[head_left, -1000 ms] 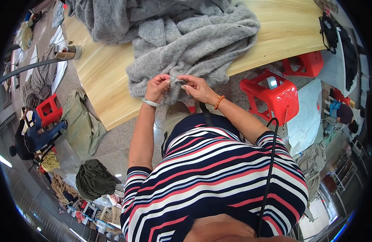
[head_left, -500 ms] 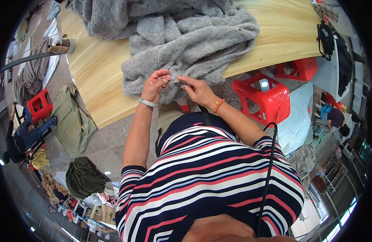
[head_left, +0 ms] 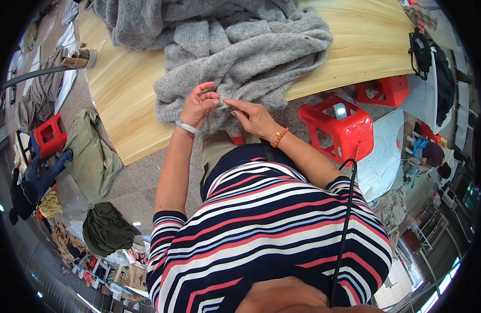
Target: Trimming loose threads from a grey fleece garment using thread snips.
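Note:
A fuzzy grey knitted garment point(head_left: 251, 65) lies in folds on the table, its near edge hanging over the front. At that edge, my left hand point(head_left: 199, 106) pinches a bit of the knit between thumb and index finger, the other fingers raised. My right hand point(head_left: 257, 120) meets it from the right, index fingertip close to the left fingertips and thumb bent below. Something small and shiny shows between the fingertips, too small to name. Whether my right fingers hold a tool or thread cannot be made out.
More grey knitwear point(head_left: 141, 23) is heaped farther back on the wooden table point(head_left: 365, 39). A red stool point(head_left: 337, 128) stands at the right, near the table edge. A round container point(head_left: 86, 58) sits at the left edge. Dark green cloth point(head_left: 107, 229) is piled lower left. Other people work farther off.
My left hand has tilted slightly, its upper fingers lifting and spreading apart. Both hands stay together at the garment's edge, and the garment has hardly shifted.

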Available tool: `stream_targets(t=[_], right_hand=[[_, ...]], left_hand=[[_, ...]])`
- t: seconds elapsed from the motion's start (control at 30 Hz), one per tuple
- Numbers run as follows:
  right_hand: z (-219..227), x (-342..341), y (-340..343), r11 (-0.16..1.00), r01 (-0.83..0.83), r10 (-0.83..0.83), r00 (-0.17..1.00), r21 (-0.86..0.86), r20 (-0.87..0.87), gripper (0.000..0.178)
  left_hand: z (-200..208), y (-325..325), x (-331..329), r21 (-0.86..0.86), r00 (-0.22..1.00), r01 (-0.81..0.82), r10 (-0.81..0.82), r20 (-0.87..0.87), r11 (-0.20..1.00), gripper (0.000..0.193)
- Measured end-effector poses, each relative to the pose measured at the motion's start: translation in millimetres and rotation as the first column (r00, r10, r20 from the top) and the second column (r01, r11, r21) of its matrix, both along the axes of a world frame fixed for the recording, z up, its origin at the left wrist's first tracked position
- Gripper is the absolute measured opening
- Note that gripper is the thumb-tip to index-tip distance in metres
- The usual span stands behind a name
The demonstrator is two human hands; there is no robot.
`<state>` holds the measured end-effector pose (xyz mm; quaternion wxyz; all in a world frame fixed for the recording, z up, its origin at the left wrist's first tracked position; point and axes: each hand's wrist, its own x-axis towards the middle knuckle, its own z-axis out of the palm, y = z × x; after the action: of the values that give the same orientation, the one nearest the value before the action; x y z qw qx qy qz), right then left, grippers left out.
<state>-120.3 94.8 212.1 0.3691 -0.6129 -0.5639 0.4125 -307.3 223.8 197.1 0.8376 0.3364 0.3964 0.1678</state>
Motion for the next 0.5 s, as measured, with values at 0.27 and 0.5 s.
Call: stream_targets(t=[0.27,0.5], right_hand=[[8,4,-5,0.997,-0.076,0.078,0.994,-0.034,0.074,0.041],[11,5,-1,0.994,-0.080,0.078,0.996,0.074,0.036,0.044]], left_hand=[[-12,-10,-1,-0.120,0.997,-0.008,0.018,0.081,0.993,0.055],[7,-2,6,-0.053,0.992,0.098,-0.093,0.091,0.994,0.057]])
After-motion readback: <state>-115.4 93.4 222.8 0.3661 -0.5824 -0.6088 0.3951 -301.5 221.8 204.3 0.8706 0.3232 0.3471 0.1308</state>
